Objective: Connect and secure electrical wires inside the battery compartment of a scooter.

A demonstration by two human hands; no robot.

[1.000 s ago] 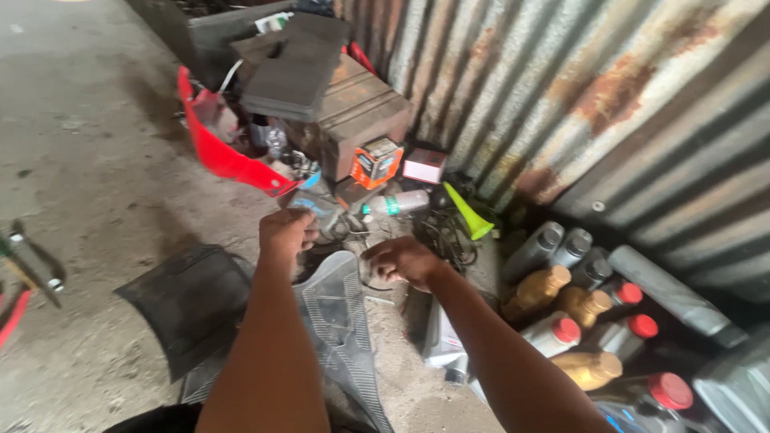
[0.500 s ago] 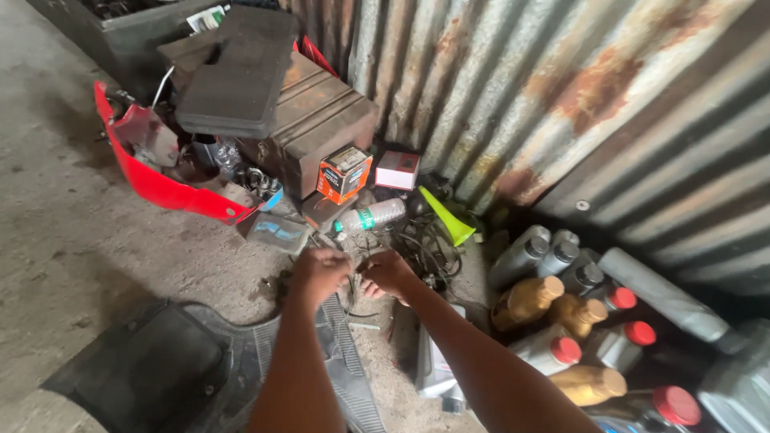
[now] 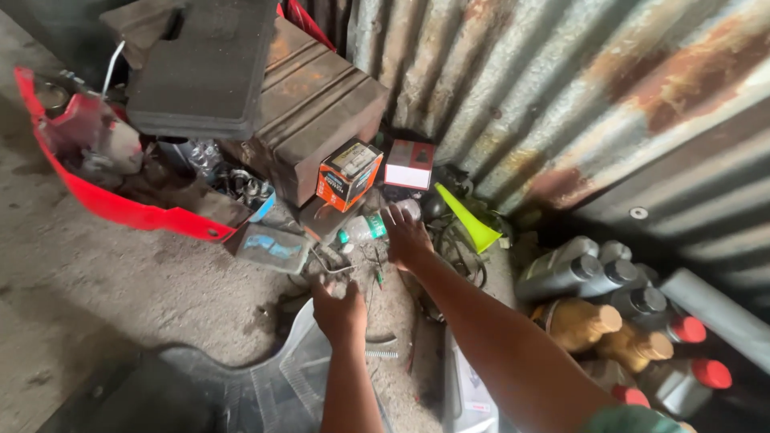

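Orange-and-black carton point(image 3: 346, 174), small, tilted, white label on top face, leaning against rusty metal box by corrugated wall. Just right of it: dark red box point(image 3: 410, 164) with white panel, upright at wall foot. Clear plastic bottle point(image 3: 365, 228) with green cap lying below carton. Grey oil bottles point(image 3: 581, 271) with black caps clustered at right; beside them amber bottle point(image 3: 579, 323) and red-capped bottles point(image 3: 690, 378). No signs or screens.

The left hand point(image 3: 340, 309) shows only its back, so whether it grips anything cannot be told. The right hand point(image 3: 407, 237) covers part of the clear bottle point(image 3: 362, 229). The red-capped bottles point(image 3: 699, 353) are cut off near right.
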